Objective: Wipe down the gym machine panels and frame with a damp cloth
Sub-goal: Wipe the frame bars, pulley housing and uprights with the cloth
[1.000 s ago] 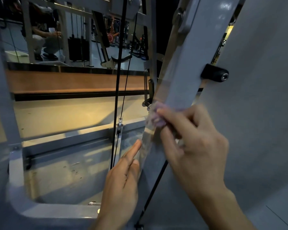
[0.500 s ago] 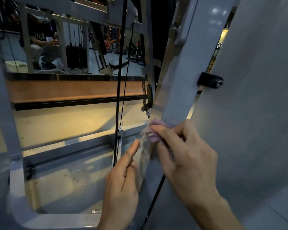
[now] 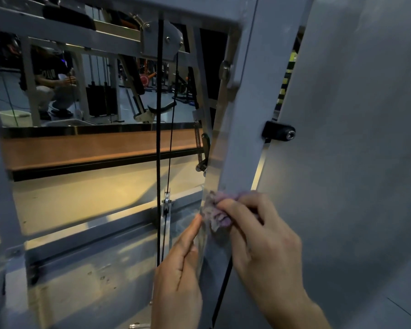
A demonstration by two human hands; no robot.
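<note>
The right hand (image 3: 268,248) grasps a bunched purple cloth (image 3: 215,211) in its grip, pressing it against the slanted grey frame post (image 3: 242,143) of the gym machine. The left hand (image 3: 178,279) lies released, fingers straight along the post's clear edge strip (image 3: 203,236), just beside the cloth. A black cable (image 3: 158,138) hangs left of both hands.

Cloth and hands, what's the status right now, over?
Right hand grips purple cloth against grey frame post. Left hand flat, fingers on post's edge. Black cables hang close left, untouched.
</note>
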